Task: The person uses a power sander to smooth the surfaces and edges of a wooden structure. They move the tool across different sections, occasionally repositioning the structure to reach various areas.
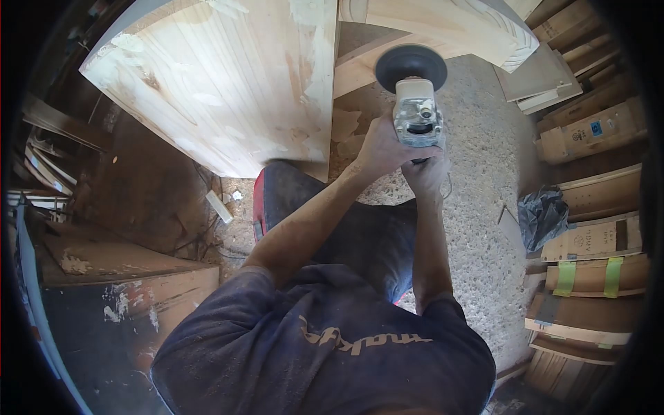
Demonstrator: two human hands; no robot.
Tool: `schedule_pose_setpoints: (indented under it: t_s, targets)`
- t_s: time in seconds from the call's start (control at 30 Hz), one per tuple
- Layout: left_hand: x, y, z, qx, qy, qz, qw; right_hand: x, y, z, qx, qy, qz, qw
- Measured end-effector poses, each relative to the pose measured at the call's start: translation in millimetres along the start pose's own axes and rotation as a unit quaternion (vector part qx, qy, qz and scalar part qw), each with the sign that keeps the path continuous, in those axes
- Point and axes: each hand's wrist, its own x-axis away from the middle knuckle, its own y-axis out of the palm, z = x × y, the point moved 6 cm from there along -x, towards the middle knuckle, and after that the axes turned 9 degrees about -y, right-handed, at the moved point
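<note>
Both hands hold a dusty angle grinder (pixel 417 114) with a wide, round black disc (pixel 411 66) at its far end. My left hand (pixel 379 146) wraps the left side of its body. Behind it, my right hand (pixel 425 173) is closed around the rear of the tool, partly hidden by the grinder. In this view the disc overlaps the edge of a pale curved wooden piece (pixel 456 34). A large pale wooden panel (pixel 242 76) with filler-like smears stands to the left, its lower edge close to my knee.
Stacked wooden parts (pixel 591 131) line the right side, some with green tape. A crumpled dark plastic bag (pixel 542 216) lies against them. The speckled floor (pixel 484 180) is dusty. On the left stand a paint-marked dark box (pixel 124 311) and a small pale wood offcut (pixel 220 207).
</note>
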Motion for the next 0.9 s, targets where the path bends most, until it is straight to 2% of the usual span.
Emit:
schedule_pose_setpoints:
  t_s: [0.1,0.2,0.27,0.4,0.53,0.6,0.77,0.9]
  targets:
    - [2.2,-7.0,-16.7,0.048,-0.005,0.002,0.999,-3.8,1.4,-13.9,0.027,-0.013,0.017,0.999]
    - [6.1,-12.2,-27.1,0.068,0.020,0.015,0.997,0.4,10.5,-11.1,-0.013,0.045,-0.016,0.999]
    - [8.7,-12.5,-36.4,0.065,0.005,0.020,0.998,-1.9,10.8,-16.8,-0.003,0.018,-0.015,1.000]
    - [10.0,-12.4,-49.9,0.032,-0.009,0.036,0.999,7.4,14.1,-9.0,0.010,0.038,-0.027,0.999]
    - [18.7,-14.7,-51.8,0.070,-0.016,0.030,0.997,13.2,18.8,-5.6,0.063,0.008,-0.064,0.996]
    - [18.9,-14.2,-60.0,0.064,-0.060,0.007,0.996,13.8,21.6,-3.8,0.066,0.006,-0.074,0.995]
    - [22.0,-16.5,-62.7,0.077,-0.044,0.021,0.996,10.7,20.4,-8.2,0.104,-0.046,-0.069,0.991]
    - [18.5,-21.3,-48.1,0.076,-0.022,0.022,0.997,0.8,16.7,-17.6,0.102,-0.044,-0.058,0.992]
